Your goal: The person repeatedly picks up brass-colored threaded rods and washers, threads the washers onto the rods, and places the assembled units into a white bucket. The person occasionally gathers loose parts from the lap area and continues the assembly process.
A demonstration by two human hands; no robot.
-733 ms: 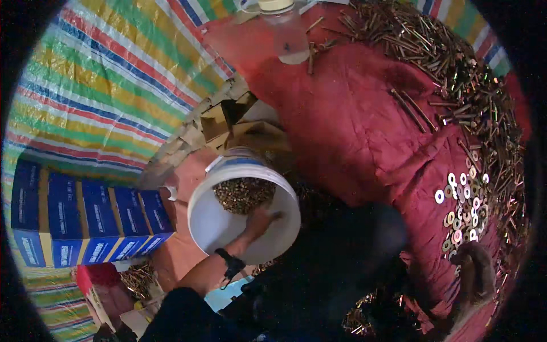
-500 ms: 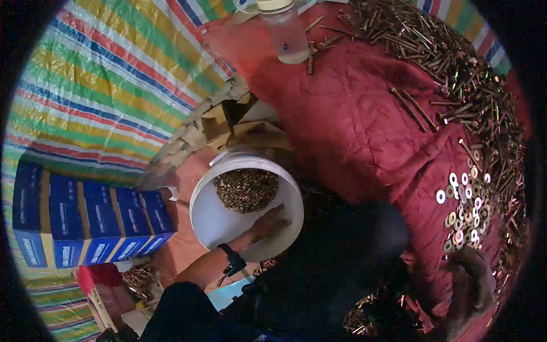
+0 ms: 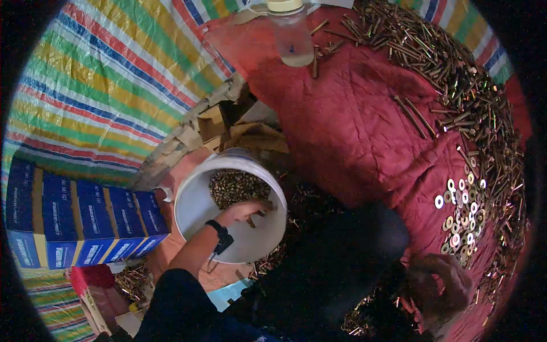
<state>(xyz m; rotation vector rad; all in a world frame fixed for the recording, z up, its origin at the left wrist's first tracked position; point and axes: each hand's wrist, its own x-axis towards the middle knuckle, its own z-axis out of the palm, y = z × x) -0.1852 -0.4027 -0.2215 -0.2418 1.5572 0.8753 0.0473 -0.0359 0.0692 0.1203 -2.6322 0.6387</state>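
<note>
A white bucket (image 3: 229, 161) stands tilted between my legs, with a heap of small brown-gold metal nuts (image 3: 235, 187) in it. Inside the bucket is my left hand (image 3: 244, 212), its fingers curled round a few nuts just beneath the heap. A dark watch-like band circles that wrist. My right hand (image 3: 443, 285) hangs over the red cloth (image 3: 347, 125) at the lower right, close below several flat washers (image 3: 462, 211). Its fingers bend in toward the thumb; anything between them is too dark and blurred to make out.
Long bolts (image 3: 478, 108) lie piled along the cloth's right and far edge. A clear plastic jar (image 3: 295, 43) stands at the back. Blue boxes (image 3: 94, 219) line the left, near a striped sheet (image 3: 108, 85). More bolts (image 3: 132, 282) sit at the lower left.
My left hand has gone from lying along the bucket's wall to curling near the nuts. The bucket has shifted slightly left. My right hand has moved left, away from the washers.
</note>
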